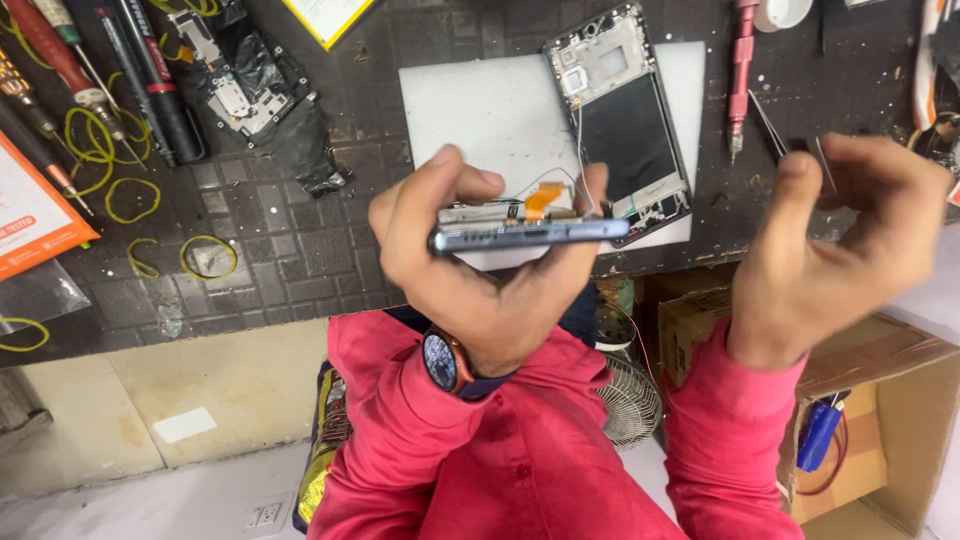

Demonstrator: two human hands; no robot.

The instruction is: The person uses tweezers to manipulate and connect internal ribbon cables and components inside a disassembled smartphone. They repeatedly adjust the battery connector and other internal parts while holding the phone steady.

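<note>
Holding the phone frame [530,232] edge-on in your left hand [470,260], you have its grip closed around both ends, just in front of the white mat [480,110]. Your right hand [840,240], blurred, pinches tweezers [775,130] to the right of the mat. Keep the frame steady and bring the tips gently toward the orange flex cable [543,198].
</note>
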